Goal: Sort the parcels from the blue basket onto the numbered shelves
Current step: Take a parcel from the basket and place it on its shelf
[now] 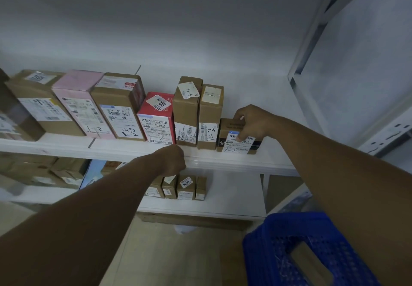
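My right hand (252, 121) grips a small brown parcel (231, 138) with a white label, standing at the right end of a row on the upper white shelf (234, 160). Left of it stand two tall brown boxes (209, 116), a red box (157, 118), a brown box marked 2490 (120, 107) and a pink box (78, 102). My left hand (172, 159) is closed in a fist, resting against the shelf's front edge below the red box. The blue basket (301, 250) sits at the lower right with a brown parcel (310, 265) inside.
A lower shelf (200, 205) holds several small brown boxes, one labelled 4004 (186, 186). More cartons fill both shelves at the far left. A white metal rack upright (312, 40) rises on the right. A flat carton lies on the floor under the shelves.
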